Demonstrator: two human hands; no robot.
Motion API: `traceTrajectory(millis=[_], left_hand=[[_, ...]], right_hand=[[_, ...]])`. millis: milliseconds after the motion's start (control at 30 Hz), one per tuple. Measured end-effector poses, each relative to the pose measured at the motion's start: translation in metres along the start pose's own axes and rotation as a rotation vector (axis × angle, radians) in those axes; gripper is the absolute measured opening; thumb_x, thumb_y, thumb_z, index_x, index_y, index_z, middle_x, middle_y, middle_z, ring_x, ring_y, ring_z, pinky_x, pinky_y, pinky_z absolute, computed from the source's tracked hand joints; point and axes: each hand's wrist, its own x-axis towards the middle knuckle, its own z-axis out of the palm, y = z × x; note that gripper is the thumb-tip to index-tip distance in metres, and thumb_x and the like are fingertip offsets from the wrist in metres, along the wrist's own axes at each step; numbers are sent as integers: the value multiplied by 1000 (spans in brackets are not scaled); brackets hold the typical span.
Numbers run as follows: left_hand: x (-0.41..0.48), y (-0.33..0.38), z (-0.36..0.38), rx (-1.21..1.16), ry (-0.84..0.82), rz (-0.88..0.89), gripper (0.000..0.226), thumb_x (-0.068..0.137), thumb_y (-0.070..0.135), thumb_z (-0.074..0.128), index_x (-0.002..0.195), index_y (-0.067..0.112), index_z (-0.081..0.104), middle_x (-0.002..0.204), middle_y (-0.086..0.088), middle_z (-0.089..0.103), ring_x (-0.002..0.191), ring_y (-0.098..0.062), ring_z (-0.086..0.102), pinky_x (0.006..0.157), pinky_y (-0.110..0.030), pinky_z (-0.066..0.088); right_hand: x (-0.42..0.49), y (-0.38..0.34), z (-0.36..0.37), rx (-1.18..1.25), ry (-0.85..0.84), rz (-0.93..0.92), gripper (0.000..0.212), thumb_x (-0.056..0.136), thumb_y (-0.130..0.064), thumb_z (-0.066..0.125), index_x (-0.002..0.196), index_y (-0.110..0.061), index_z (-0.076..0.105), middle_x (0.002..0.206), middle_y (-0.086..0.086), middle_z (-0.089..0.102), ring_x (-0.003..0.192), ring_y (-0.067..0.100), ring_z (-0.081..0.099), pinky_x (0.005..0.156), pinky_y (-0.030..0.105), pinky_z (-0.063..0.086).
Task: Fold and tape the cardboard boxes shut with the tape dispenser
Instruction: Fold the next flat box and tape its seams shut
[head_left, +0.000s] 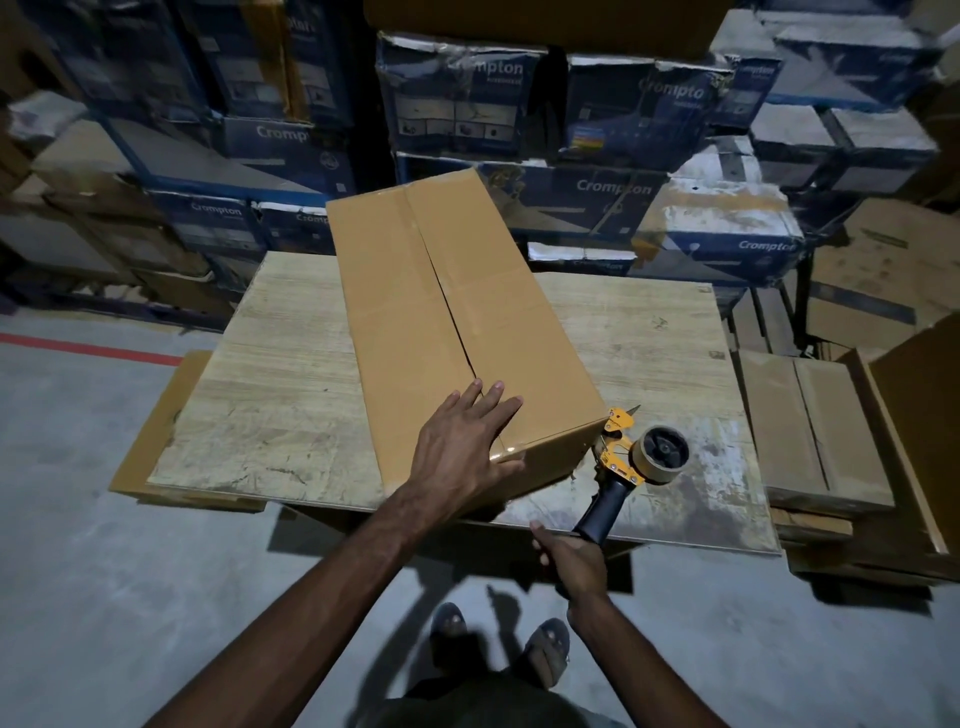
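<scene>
A long brown cardboard box (447, 312) lies on the wooden table (270, 395), its top flaps folded down and meeting along a centre seam. My left hand (465, 441) presses flat on the near end of the box top, fingers straight across the seam. My right hand (571, 564) grips the black handle of an orange tape dispenser (631, 457) holding a roll of brown tape. The dispenser's front end sits against the near right corner of the box. A strip of clear tape shines on the near edge of the box.
Stacks of blue printed cartons (613, 130) fill the wall behind the table. Flat and folded brown cardboard (815, 431) is piled to the right of the table, with an open flap (919, 400) standing beside it. Grey concrete floor with a red line (88, 349) lies to the left. My feet (498, 644) stand below.
</scene>
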Motion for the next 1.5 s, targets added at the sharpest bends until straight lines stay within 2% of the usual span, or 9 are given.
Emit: traceTrajectory(millis=[167, 233, 367, 633, 1067, 1167, 1233, 1367, 1500], left_hand=[[0, -3, 4, -45, -44, 17, 103, 81, 54, 81, 164, 35, 22, 172, 6, 13, 160, -19, 7, 127, -35, 7], [3, -11, 4, -87, -107, 67, 111, 80, 54, 83, 165, 35, 14, 173, 6, 3, 159, -15, -2, 127, -35, 1], [-9, -26, 6, -53, -58, 159, 90, 98, 75, 41, 167, 28, 6, 173, 6, -3, 159, -11, -5, 131, -38, 6], [-22, -23, 25, 122, 100, 60, 83, 101, 72, 29, 165, 19, 23, 171, -6, 21, 158, -23, 21, 127, -40, 23], [-18, -38, 25, 293, 90, 143, 101, 93, 67, 61, 166, 14, 16, 171, -14, 17, 157, -31, 23, 124, -42, 24], [-23, -44, 26, 301, 113, 164, 98, 95, 66, 59, 166, 14, 16, 170, -15, 19, 156, -32, 24, 123, -44, 29], [-26, -50, 24, 295, 117, 173, 95, 96, 68, 55, 166, 15, 17, 171, -13, 19, 156, -32, 23, 124, -44, 31], [-33, -68, 16, 308, 93, 214, 91, 98, 69, 50, 166, 19, 17, 171, -9, 18, 157, -30, 22, 125, -44, 30], [-29, -89, 7, 360, 59, 353, 86, 100, 64, 51, 165, 17, 19, 168, -12, 25, 155, -33, 28, 122, -46, 35]], right_hand=[[-11, -65, -18, -338, 266, -1089, 41, 86, -52, 78, 110, -19, 73, 114, -1, 70, 109, 17, 64, 89, 33, 49], [4, -96, -25, -644, 291, -1448, 58, 84, -54, 80, 130, -21, 68, 141, 2, 60, 131, 20, 52, 109, 39, 39], [35, -137, -16, -1026, 128, -1559, 77, 85, -81, 57, 144, -32, 55, 159, -1, 46, 146, 24, 42, 118, 60, 30], [67, -132, -18, -1053, 250, -1822, 71, 88, -74, 64, 142, -27, 64, 153, -2, 54, 142, 23, 50, 110, 48, 44], [59, -125, -7, -1080, 229, -1670, 76, 90, -77, 56, 149, -29, 54, 161, -2, 44, 150, 21, 38, 117, 56, 33], [57, -109, -19, -843, 248, -1576, 71, 89, -62, 70, 145, -22, 57, 159, 4, 46, 147, 21, 40, 122, 50, 27], [56, -88, -29, -467, 386, -1350, 60, 90, -45, 76, 139, -15, 59, 151, 6, 51, 142, 20, 46, 119, 44, 33], [69, -46, -46, 42, 552, -533, 53, 95, -33, 73, 138, -13, 48, 130, 12, 61, 115, 36, 63, 91, 42, 51], [93, -36, -51, -4, 239, 8, 76, 90, -34, 79, 147, -12, 33, 140, 25, 52, 126, 42, 54, 94, 44, 45]])
